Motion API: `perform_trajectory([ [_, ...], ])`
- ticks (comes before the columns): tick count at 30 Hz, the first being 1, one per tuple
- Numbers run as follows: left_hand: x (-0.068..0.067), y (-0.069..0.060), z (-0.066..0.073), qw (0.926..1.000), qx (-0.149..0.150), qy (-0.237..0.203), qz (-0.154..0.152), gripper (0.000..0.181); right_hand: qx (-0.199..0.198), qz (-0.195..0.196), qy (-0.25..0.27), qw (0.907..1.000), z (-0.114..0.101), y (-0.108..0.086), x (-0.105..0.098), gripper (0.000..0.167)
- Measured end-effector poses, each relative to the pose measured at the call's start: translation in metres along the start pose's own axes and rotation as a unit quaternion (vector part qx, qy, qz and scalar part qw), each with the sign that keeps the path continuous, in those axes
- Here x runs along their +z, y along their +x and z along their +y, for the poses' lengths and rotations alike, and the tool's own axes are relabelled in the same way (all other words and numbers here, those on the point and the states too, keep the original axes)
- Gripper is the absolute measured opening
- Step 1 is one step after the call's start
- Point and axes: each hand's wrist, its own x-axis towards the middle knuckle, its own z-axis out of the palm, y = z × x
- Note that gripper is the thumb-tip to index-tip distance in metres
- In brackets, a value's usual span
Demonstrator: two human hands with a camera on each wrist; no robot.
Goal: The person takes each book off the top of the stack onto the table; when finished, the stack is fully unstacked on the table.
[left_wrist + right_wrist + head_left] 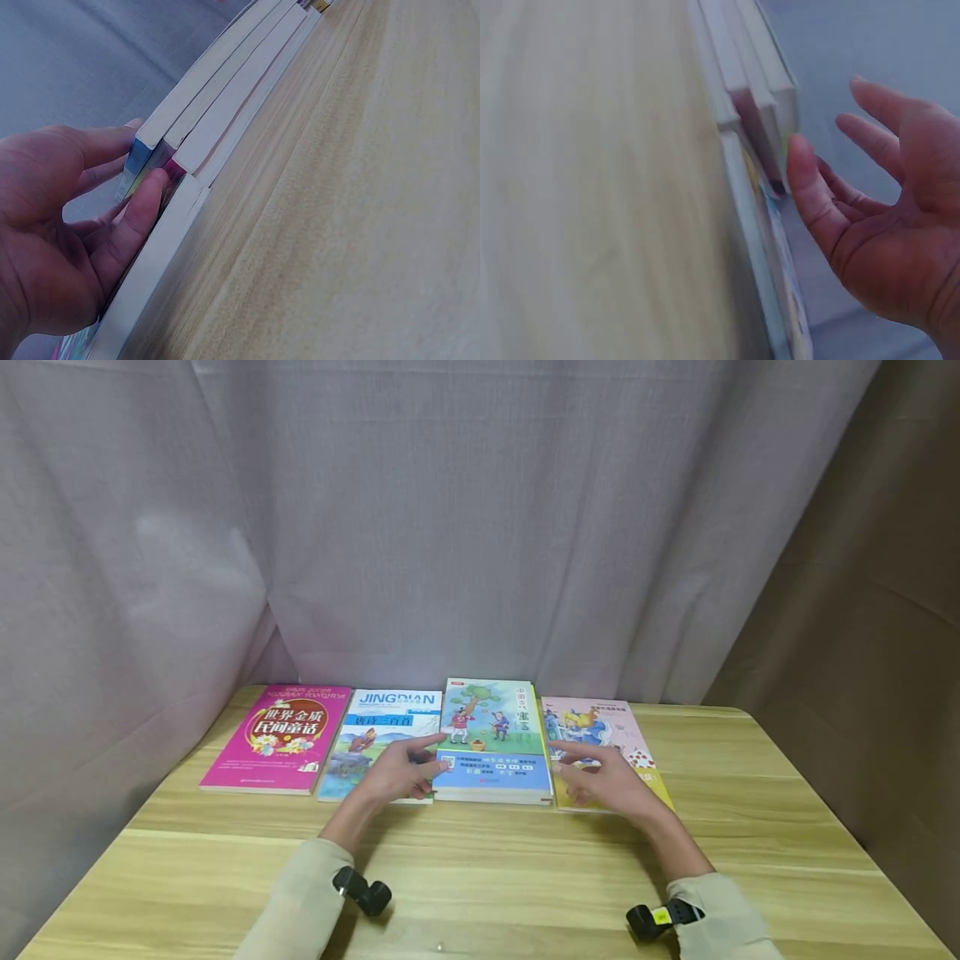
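Observation:
A stack of several books [491, 718] lies on the table, its top book green and blue with cartoon figures. My left hand [401, 770] is at the stack's left side, above a white and blue book [380, 710]; in the left wrist view its fingers and thumb touch the edges of the stacked books [217, 82]. Across the stack, my right hand [603, 777] hovers over a pink and yellow book [626, 727]. A small gap shows between its extended fingers and the stack [761, 82] in the right wrist view.
A magenta book [279, 739] lies at the far left of the row. All the books rest on a wooden table [480, 877] near its back edge, with a grey curtain [480, 527] behind. Each wrist wears a small black camera [363, 892].

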Motion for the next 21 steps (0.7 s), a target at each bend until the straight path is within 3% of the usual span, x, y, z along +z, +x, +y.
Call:
perform_trajectory([
  [9,-0.001,0.001,0.0,1.0,-0.001,-0.003,0.0,0.061,0.001,-0.006,0.003,1.0,0.002,0.008,0.018,0.052],
  [21,-0.001,0.002,-0.002,0.9999,-0.003,-0.01,-0.003,0.061,0.036,-0.002,0.008,0.9993,0.001,0.016,0.03,0.051],
])
